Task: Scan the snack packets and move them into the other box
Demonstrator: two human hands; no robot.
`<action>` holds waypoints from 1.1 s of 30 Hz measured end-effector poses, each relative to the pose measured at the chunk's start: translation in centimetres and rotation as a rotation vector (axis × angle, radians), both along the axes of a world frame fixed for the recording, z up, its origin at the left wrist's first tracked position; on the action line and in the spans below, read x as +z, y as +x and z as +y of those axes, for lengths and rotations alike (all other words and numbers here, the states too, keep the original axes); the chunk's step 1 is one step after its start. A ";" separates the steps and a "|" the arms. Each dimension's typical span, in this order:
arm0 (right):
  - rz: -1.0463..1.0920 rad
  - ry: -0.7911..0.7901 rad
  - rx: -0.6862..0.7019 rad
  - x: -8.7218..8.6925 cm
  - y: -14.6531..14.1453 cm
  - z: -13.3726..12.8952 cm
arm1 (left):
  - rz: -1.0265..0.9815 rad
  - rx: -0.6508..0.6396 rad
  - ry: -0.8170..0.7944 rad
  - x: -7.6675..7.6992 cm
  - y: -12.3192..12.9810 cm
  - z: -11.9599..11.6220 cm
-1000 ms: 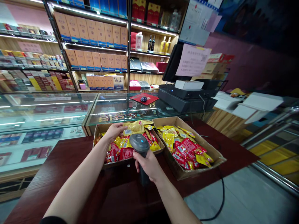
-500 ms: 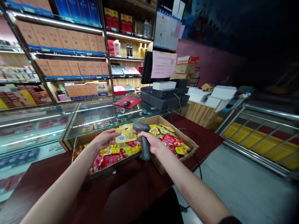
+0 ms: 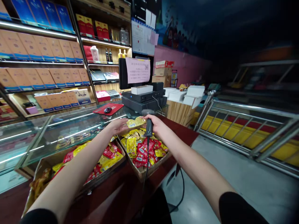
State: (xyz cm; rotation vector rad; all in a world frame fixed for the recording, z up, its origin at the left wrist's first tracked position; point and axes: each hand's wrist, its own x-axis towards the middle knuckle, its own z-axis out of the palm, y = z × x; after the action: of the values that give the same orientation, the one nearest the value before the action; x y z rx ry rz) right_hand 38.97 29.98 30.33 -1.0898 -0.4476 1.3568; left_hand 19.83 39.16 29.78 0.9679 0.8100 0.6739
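Diagonally, from where I stand, the right edge of the dark red worktop (image 3: 112, 189) slants away, with grey floor (image 3: 215, 158) spreading between it and a metal railing (image 3: 245, 109). On the worktop, a left carton (image 3: 105, 174) and a right carton (image 3: 150, 170) stand open side by side, filled with red and yellow packets (image 3: 153, 149); a strip of wood shows in front of them. Room to move lies mostly above their rims.

A glass display case (image 3: 67, 124) runs behind the cartons, carrying a mouse (image 3: 107, 110) on a red mat (image 3: 116, 107). Beyond the right carton, a black monitor (image 3: 123, 74) bearing a pink sheet (image 3: 137, 70) and a broad black box (image 3: 132, 104) block the way back. A black cable (image 3: 148, 155) drops from the scanner in front of the right carton.

Both forearms reach forward, the left one crossing over the left carton. The right hand (image 3: 154, 123) is wrapped round the handle of the dark scanner (image 3: 149, 127), held upright. Opposite, the left hand (image 3: 118, 126) has its fingers stretched to a yellow packet (image 3: 135, 123), which hangs between the two hands above the right carton's far part; whether they pinch it I cannot tell.
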 end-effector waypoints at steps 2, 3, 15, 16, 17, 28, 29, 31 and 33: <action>-0.033 -0.044 -0.048 0.3 1.0 -0.3 | 0.045 -0.013 0.018 -0.3 1.4 0.0; -0.043 -0.062 -0.069 0.3 1.3 -0.5 | 0.071 -0.017 0.021 -0.6 1.7 0.0; -0.086 -0.067 0.077 -0.3 -4.9 0.6 | 0.169 0.035 0.072 -0.2 -10.3 0.5; -0.078 -0.066 0.114 -0.4 -6.3 1.0 | 0.181 0.051 0.081 0.0 -12.1 0.4; -0.067 -0.065 0.153 -0.6 -7.7 1.5 | 0.195 0.074 0.091 0.1 -13.8 0.2; -0.106 -0.153 0.467 -3.7 -23.4 5.4 | 0.246 0.376 0.092 -2.7 -27.1 -2.1; -0.138 -0.172 0.452 -4.1 -24.3 5.8 | 0.237 0.394 0.081 -3.2 -27.5 -2.2; -0.197 -0.208 0.422 -4.7 -25.9 6.6 | 0.223 0.432 0.055 -4.3 -27.9 -2.4; -0.230 -0.233 0.405 -5.4 -27.1 7.4 | 0.251 0.500 0.018 -5.4 -27.7 -2.4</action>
State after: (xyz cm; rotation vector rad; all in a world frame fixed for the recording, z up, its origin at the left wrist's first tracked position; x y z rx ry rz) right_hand 11.87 37.38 24.95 -1.4078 -0.7211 1.6743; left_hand -7.91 36.80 24.36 0.8808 1.2918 1.0006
